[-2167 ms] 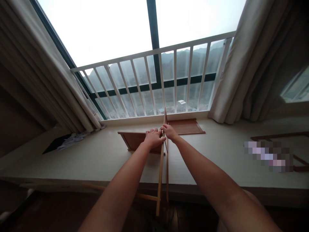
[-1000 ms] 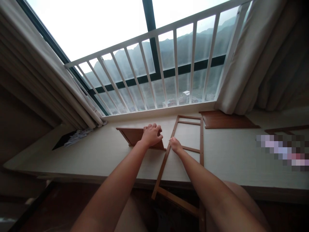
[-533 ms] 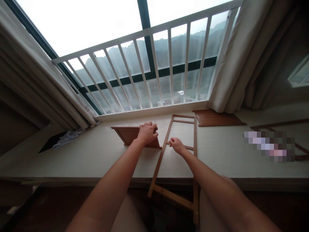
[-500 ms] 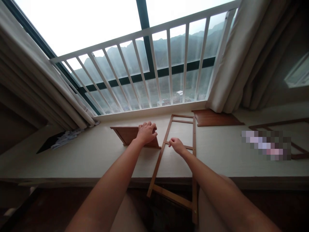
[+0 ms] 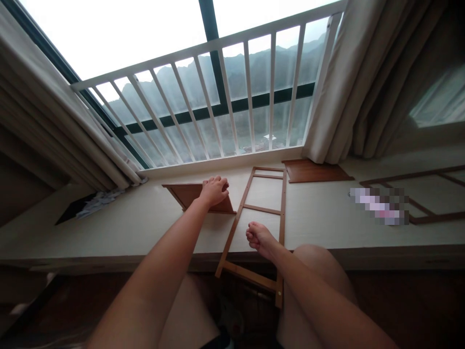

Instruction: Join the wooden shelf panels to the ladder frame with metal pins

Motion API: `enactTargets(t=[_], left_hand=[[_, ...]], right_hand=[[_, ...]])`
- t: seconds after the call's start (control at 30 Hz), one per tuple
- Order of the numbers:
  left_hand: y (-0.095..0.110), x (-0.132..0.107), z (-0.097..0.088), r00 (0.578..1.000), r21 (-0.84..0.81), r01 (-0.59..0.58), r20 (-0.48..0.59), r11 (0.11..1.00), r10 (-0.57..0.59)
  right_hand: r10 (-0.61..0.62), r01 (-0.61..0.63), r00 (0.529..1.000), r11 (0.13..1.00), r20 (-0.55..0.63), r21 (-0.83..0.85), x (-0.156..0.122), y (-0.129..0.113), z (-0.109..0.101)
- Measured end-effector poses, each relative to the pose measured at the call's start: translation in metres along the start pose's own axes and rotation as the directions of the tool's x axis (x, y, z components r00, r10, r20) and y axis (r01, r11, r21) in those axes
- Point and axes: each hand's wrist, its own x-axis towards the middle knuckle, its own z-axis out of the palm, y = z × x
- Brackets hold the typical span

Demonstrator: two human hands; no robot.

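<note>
A brown wooden ladder-like frame [image 5: 281, 213] lies flat on the wide pale window ledge [image 5: 127, 232], its near end hanging over the ledge's front edge. My left hand [image 5: 213, 190] grips the top edge of a brown wooden panel [image 5: 185, 194] that stands tilted on the ledge, just left of the frame. My right hand [image 5: 258, 238] is curled into a loose fist over the frame's near part, between its two rails; what it holds, if anything, is hidden.
A second flat brown panel [image 5: 314, 170] lies near the right curtain. Another wooden frame [image 5: 428, 194] lies at far right beside a blurred patch. Crumpled paper [image 5: 98, 199] sits by a dark opening at left. White window bars and curtains stand behind; my knees are below the ledge.
The frame, held upright on edge at first, now lies flat. My right hand has let go of its crossbar and pulled back toward me. My left hand stays on the panel.
</note>
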Motion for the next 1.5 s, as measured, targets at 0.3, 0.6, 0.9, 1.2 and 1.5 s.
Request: enactTargets(t=[0.3, 0.6, 0.9, 1.2, 1.5], left_hand=[[0.003, -0.009, -0.002, 1.0, 0.011, 0.021, 0.022, 1.0, -0.022], [-0.001, -0.003, 0.001, 1.0, -0.024, 0.014, 0.02, 1.0, -0.014], [-0.003, -0.005, 0.006, 1.0, -0.073, -0.003, -0.01, 0.997, 0.002], [-0.004, -0.005, 0.006, 1.0, -0.107, 0.003, -0.017, 0.994, -0.004], [-0.005, -0.006, 0.0, 1.0, -0.097, -0.006, -0.005, 0.995, 0.005]], right_hand=[[-0.069, 0.063, 0.998, 0.811, 0.011, -0.582, 0.001, 0.031, 0.03], [-0.116, 0.268, 0.962, 0.21, 0.248, -0.94, -0.027, 0.044, 0.046], [-0.113, 0.289, 0.952, 0.017, 0.286, -0.957, -0.023, 0.052, 0.085], [-0.1, 0.043, 0.994, 0.116, 0.032, -0.992, -0.012, 0.054, 0.081], [-0.023, -0.125, 0.991, 0.226, -0.133, -0.966, -0.014, 0.062, 0.085]])
